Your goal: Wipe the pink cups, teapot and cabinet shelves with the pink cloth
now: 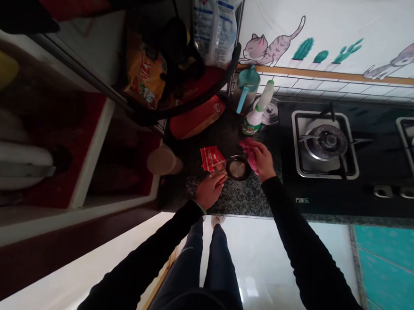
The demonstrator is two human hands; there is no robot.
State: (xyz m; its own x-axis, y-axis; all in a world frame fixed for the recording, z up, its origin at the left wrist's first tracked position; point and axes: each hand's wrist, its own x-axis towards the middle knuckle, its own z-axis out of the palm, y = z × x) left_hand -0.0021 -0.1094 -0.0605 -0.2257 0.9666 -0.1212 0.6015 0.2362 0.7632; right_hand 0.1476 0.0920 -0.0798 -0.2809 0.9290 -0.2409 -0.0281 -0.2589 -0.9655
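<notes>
My right hand [261, 161] is closed round a crumpled pink cloth [249, 147] above the dark granite counter. Just left of it sits a small round dish with a dark rim [238, 168]. My left hand [209, 190] is pinched at the near left side of that dish, its fingertips on something small and shiny that I cannot make out. Beyond those fingertips lie red printed packets [211, 157]. Behind the cloth stands a white spray bottle with a green label [252, 122].
A teal-lidded jug [249, 85] stands at the wall beside a glass lid [271, 113]. The gas hob [326, 140] is to the right. On the left are a beige cup [164, 160], a red-orange bag [197, 119], open shelves [93, 152] and a rack with food packages [147, 73].
</notes>
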